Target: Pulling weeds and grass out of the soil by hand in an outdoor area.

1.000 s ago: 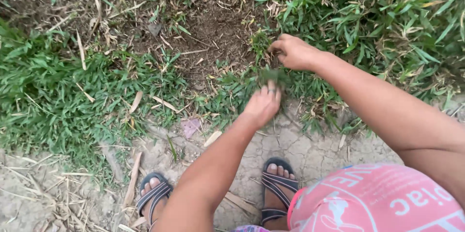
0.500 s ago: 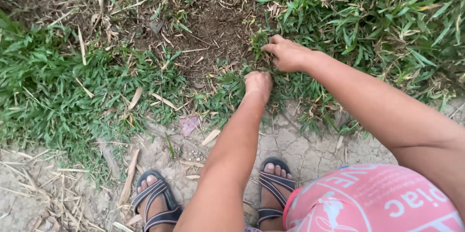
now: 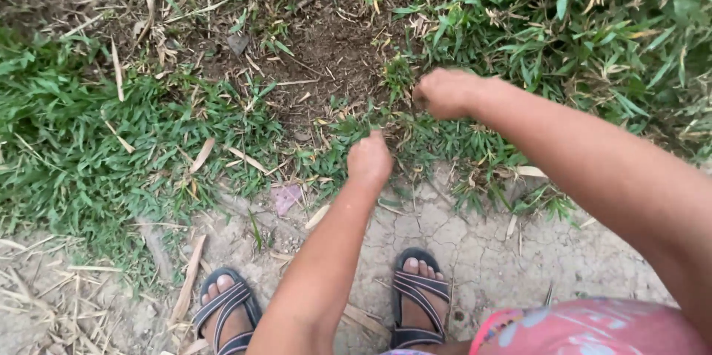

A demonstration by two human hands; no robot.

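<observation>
My left hand [image 3: 369,159] is a closed fist pressed into the low grass [image 3: 337,143] at the edge of the cracked dry ground, its fingers curled around blades. My right hand [image 3: 443,92] is also closed, a little farther away and to the right, gripping the grass beside a small upright tuft [image 3: 399,73]. It looks slightly blurred. Both arms reach forward from the bottom right. The fingertips of both hands are hidden in the grass.
A bare patch of dark soil [image 3: 326,36] lies just beyond the hands. Thick grass [image 3: 81,140] spreads to the left and taller grass [image 3: 593,21] to the right. My sandalled feet [image 3: 419,296] stand on cracked earth with dry leaves and straw [image 3: 44,303].
My left hand has drawn back toward me and to the left, staying closed. My right hand has shifted slightly right and closed tighter. The view has tilted, showing less of my pink shirt.
</observation>
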